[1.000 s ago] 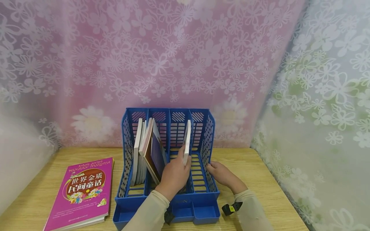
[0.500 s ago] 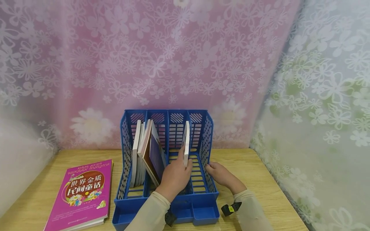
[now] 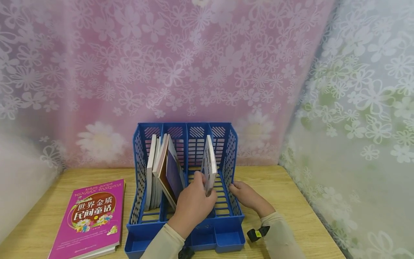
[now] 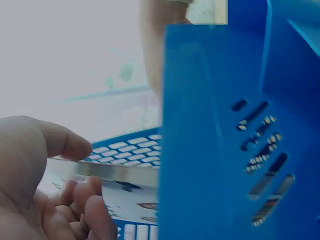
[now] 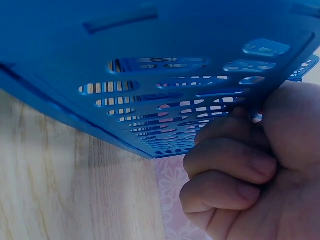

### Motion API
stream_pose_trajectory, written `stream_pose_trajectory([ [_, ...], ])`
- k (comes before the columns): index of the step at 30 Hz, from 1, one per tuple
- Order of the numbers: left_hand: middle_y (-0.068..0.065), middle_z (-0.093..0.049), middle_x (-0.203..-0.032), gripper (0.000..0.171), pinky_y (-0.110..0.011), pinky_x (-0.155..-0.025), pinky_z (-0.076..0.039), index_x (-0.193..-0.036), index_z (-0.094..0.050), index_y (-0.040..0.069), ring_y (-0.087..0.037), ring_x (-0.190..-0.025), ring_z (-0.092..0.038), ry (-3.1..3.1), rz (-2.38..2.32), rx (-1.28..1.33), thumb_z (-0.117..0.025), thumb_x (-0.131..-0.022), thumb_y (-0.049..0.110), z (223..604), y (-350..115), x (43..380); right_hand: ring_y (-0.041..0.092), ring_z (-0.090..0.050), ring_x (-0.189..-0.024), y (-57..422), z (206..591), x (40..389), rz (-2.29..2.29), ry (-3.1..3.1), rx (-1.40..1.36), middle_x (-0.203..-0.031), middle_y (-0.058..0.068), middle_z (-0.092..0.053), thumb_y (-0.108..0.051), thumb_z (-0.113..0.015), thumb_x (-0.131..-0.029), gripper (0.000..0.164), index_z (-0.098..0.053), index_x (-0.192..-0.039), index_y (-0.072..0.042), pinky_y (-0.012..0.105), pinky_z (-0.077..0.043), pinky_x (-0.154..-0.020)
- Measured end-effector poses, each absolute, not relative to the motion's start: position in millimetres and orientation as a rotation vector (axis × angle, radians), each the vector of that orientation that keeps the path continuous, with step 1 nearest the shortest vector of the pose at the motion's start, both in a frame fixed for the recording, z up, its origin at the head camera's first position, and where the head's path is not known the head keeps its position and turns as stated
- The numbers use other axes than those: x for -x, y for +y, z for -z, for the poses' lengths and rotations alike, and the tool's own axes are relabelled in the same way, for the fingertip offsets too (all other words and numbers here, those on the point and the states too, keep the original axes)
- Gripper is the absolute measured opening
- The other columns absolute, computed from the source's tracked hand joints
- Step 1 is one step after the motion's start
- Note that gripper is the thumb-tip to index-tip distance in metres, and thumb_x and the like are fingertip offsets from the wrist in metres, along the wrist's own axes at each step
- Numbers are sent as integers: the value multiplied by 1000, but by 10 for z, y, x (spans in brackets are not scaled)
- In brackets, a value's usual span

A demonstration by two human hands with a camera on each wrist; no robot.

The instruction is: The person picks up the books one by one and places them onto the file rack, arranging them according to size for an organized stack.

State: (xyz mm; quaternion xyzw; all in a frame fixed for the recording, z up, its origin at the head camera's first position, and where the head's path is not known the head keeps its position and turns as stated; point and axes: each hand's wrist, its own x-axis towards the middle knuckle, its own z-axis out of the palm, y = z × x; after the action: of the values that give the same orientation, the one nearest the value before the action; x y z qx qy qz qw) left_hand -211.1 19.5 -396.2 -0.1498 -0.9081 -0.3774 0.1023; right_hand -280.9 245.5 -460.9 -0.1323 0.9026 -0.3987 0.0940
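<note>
A blue plastic desk file rack point(image 3: 231, 169) with upright dividers stands on the table. My left hand point(image 3: 192, 201) pinches a thin book point(image 3: 211, 163) with white page edges at the third compartment. In the left wrist view the thumb lies on one side of the book point(image 4: 127, 175) and curled fingers on the other. The book stands tilted, part of its printed cover showing. My right hand point(image 3: 247, 196) grips the front edge of the rack's right side wall, its fingers point(image 5: 227, 160) folded against the outside in the right wrist view.
Several white-edged books point(image 3: 152, 172) stand in the leftmost compartment. More books point(image 3: 173, 172) lean in the second one. A thick magenta book point(image 3: 90, 219) lies flat on the table point(image 3: 271, 180) at the left. Small open trays point(image 3: 229, 241) line the rack's front.
The held book has come forward and turned, so more of its cover shows. My left hand has drawn back slightly with it. The right hand keeps its place on the rack.
</note>
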Motion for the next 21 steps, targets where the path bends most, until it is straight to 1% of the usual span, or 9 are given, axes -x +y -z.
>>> stream_pose_trajectory([
  [1,2,-57,-75,20,-24,-40,-35,-98,-49,15,-8,-47,-45,-2655,1085,460,-60,-89,30,3948,182,2086,16,-43,-63,2455,4605,2810,1187,2675,395,-72,4,-49,-25,-32,-106,37,-58,-91,-2,33,-39,-62],
  [3,7,-51,-68,16,-23,-42,-34,-82,-49,20,-7,-49,-43,-2618,1021,508,-61,-89,29,3920,161,2041,17,-48,-68,2456,4593,2809,1191,2671,396,-77,6,-55,-25,-32,-106,38,-61,-99,-1,34,-41,-65],
  [4,9,-50,-66,17,-23,-43,-34,-77,-51,22,-7,-51,-43,-2609,994,531,-61,-89,29,3908,152,2022,17,-50,-70,2455,4586,2808,1188,2673,399,-79,6,-57,-25,-32,-106,38,-62,-100,-2,34,-41,-67],
  [6,14,-52,-67,16,-22,-46,-36,-75,-59,24,-4,-54,-46,-2611,950,564,-61,-90,31,3888,140,1994,17,-48,-69,2450,4573,2806,1184,2671,394,-76,6,-53,-25,-33,-106,38,-60,-96,0,34,-40,-66],
  [8,17,-58,-72,15,-21,-49,-40,-82,-68,25,-1,-58,-50,-2639,959,580,-60,-91,34,3873,135,1975,17,-47,-68,2447,4568,2805,1186,2670,393,-73,4,-49,-24,-33,-106,38,-59,-93,0,34,-39,-65],
  [11,19,-63,-78,23,-21,-52,-42,-92,-75,24,2,-60,-53,-2685,990,580,-57,-93,39,3860,130,1962,17,-45,-65,2444,4575,2805,1195,2666,391,-70,3,-44,-24,-34,-106,38,-56,-89,1,34,-39,-64],
  [15,17,-65,-80,25,-22,-51,-41,-96,-75,22,2,-57,-52,-2708,1039,577,-56,-94,38,3867,133,1965,17,-49,-70,2444,4589,2801,1206,2666,390,-75,5,-51,-25,-34,-106,37,-58,-91,-1,34,-40,-66],
  [17,15,-65,-84,23,-21,-51,-41,-99,-74,21,1,-58,-50,-2710,1059,577,-57,-94,36,3882,139,1974,17,-48,-68,2442,4589,2796,1217,2658,384,-74,5,-50,-25,-34,-106,37,-58,-91,-1,33,-41,-65],
  [21,10,-66,-98,24,-23,-48,-40,-112,-69,19,-2,-57,-50,-2719,1107,584,-59,-93,31,3927,151,2019,17,-44,-65,2442,4594,2792,1230,2655,382,-71,3,-46,-26,-35,-106,36,-56,-89,-1,34,-39,-62],
])
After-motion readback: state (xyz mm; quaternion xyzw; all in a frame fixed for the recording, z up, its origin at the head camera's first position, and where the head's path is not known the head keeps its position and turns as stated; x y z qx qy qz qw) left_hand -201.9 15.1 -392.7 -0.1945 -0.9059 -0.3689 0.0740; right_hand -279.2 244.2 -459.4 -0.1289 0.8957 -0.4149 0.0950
